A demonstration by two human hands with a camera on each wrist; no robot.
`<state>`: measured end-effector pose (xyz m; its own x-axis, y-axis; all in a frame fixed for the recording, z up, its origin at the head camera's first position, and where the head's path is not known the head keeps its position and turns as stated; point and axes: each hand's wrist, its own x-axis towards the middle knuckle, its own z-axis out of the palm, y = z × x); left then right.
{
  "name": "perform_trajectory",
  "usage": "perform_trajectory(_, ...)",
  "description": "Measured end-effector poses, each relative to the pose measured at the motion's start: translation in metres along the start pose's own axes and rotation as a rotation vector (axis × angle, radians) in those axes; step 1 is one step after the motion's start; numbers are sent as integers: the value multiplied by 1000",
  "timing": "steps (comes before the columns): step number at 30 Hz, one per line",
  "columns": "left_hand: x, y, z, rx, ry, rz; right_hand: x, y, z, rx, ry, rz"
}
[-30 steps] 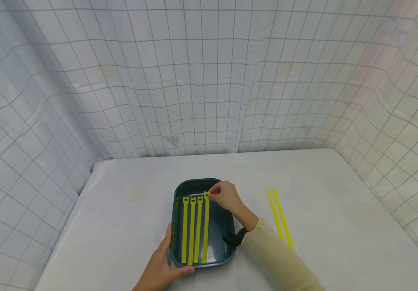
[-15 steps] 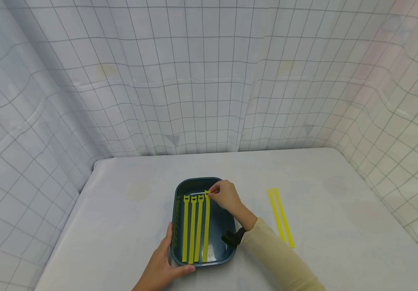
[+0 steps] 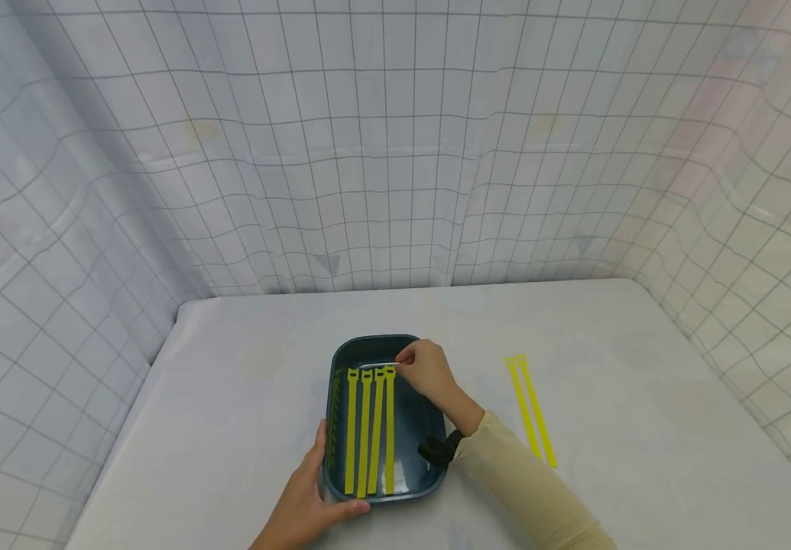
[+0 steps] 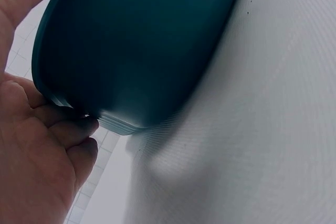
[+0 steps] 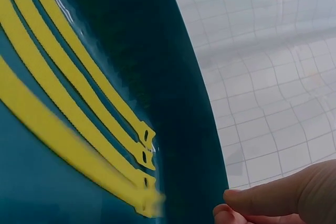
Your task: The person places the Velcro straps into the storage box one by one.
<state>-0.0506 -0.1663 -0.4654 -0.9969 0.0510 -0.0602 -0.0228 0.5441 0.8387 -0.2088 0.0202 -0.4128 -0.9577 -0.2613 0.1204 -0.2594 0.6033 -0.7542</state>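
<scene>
A dark teal tray [image 3: 417,443] stands on the table with several yellow hook-and-loop cable ties lying lengthwise in it, slotted heads at the far end. My left hand [image 3: 306,493] grips its near left corner, thumb along the near rim and fingers along the left wall. In the left wrist view, those fingers [image 4: 73,129] curl at the rim. My right hand [image 3: 429,370] hovers over the tray's far right part, thumb and forefinger close together. Just beside the fingertips is the head of the rightmost cable tie [image 5: 68,145], blurred in the right wrist view and apart from them.
Two more yellow cable ties [image 3: 531,409] lie side by side on the white table [image 3: 615,397], right of the tray and beside the right sleeve [image 3: 526,485]. White gridded curtains [image 3: 395,168] stand behind the table and at both sides.
My right hand has let go of the rightmost cable tie, whose head has dropped down and slightly left, close to its neighbour. The left hand keeps its hold on the tray.
</scene>
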Motion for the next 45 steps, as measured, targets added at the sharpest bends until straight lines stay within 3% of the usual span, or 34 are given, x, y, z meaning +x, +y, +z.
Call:
perform_trajectory(9,1,1,0,0,-7,-9,0,0,-1,10,15,-8)
perform_trajectory(25,1,-2,-2,15,-11,-10,-12,4,-28,95,-19,-156)
perform_trajectory(45,1,0,1,9,-15,-18,-10,35,-59,63,96,-45)
